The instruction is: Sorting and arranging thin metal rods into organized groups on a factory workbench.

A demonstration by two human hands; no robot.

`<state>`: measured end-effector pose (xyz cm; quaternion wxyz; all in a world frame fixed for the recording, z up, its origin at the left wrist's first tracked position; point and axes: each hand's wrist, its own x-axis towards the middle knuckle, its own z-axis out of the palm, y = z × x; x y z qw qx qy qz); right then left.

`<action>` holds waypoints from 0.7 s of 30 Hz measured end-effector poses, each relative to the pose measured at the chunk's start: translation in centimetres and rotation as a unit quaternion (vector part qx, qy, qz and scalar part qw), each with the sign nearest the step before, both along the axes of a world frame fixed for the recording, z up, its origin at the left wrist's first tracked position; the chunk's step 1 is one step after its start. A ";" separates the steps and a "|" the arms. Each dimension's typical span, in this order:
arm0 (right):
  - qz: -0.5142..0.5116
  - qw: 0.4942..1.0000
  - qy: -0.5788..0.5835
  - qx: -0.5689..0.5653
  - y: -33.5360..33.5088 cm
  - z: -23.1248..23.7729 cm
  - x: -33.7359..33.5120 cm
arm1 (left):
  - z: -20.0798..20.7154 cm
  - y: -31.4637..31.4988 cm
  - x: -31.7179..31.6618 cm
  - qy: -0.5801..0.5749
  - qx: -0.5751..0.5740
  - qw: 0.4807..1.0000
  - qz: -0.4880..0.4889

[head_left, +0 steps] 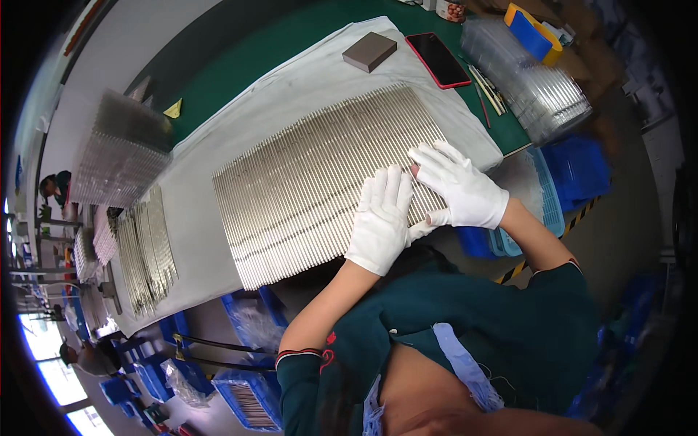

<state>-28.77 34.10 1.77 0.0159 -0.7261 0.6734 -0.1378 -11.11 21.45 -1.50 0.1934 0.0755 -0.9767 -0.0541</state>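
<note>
A wide row of thin silvery metal rods [313, 174] lies side by side on a white cloth [196, 218]. Darker bands cross the rods near their front ends. My left hand [379, 221], in a white glove, rests flat on the front right part of the row with its fingers stretched out. My right hand [462, 187], also gloved, lies over the right end of the row, fingers extended and thumb apart. Bare skin shows at its thumb tip and at one finger. The two thumbs come close together near the front edge. Neither hand visibly grasps a rod.
A smaller group of metal strips [145, 251] lies at the left, below stacked clear trays [120, 149]. Behind the row are a brown block [369, 51] and a red-edged phone [438, 60]. More clear trays [523, 76] stand far right; blue crates [247, 400] sit below the table.
</note>
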 end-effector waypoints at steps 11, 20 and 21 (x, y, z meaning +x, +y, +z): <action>0.008 0.998 0.061 0.014 0.2 0.1 0.6 | 0.8 0.6 0.4 -0.055 -0.032 0.998 0.024; -0.001 0.998 0.058 0.004 -0.1 -0.3 1.6 | 1.0 -0.1 1.6 -0.052 0.018 0.998 -0.001; 0.003 0.998 0.065 0.009 -0.2 -0.3 1.5 | 0.8 -0.2 1.6 -0.013 0.021 1.000 -0.012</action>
